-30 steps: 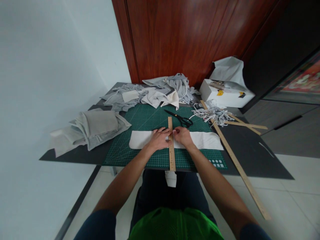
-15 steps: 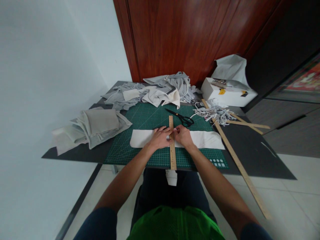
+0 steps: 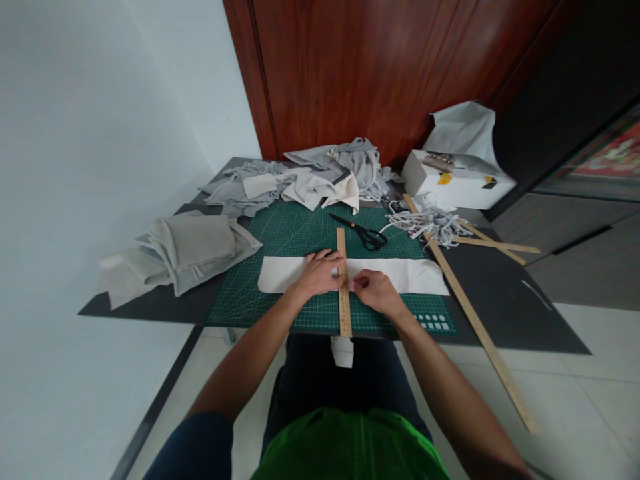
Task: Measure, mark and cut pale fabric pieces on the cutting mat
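Short wooden ruler laid across a white strip, with marking apparently the step in hand.
The left hand lies spread, pressing the ruler onto the strip; the right hand pinches a small pinkish piece, perhaps chalk, beside the ruler's right side. The strip lies on the green mat, along the bench's near edge, which the ruler's end reaches. To my eye the next move calls for a steady ruler and a light stroke. Scissors rest beyond, folded cloth towards the left corner. By the far right corner sits a white box, something shiny on top; its inside I can't see.
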### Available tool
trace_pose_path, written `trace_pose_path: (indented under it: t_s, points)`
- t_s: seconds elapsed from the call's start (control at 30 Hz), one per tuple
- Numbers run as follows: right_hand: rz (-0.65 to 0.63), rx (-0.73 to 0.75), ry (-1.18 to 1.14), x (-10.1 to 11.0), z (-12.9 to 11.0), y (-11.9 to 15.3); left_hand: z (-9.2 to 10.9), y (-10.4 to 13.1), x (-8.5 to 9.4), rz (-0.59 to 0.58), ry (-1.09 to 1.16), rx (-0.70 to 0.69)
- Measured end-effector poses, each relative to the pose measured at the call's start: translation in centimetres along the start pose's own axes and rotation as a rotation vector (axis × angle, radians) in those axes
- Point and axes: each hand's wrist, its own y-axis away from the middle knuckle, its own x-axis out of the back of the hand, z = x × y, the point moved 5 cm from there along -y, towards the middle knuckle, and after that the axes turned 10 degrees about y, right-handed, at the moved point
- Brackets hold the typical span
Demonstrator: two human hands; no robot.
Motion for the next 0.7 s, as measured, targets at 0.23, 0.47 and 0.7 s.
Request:
trace_pose_path:
  t_s: [0.23,0.47,0.7]
  points:
    - [0.160,-0.064,0.023,0.7,-0.1,-4.5,0.0,0.0,0.0,-0.010,0.006,-0.008]
    - [0.169,-0.062,0.072,0.0,-1.2,-5.7,0.0,-0.1,-0.1,-0.025,0.008,-0.003]
    - [0.164,-0.061,0.098,-0.4,-0.8,-4.8,-0.1,-0.1,-0.2,-0.007,0.005,-0.015]
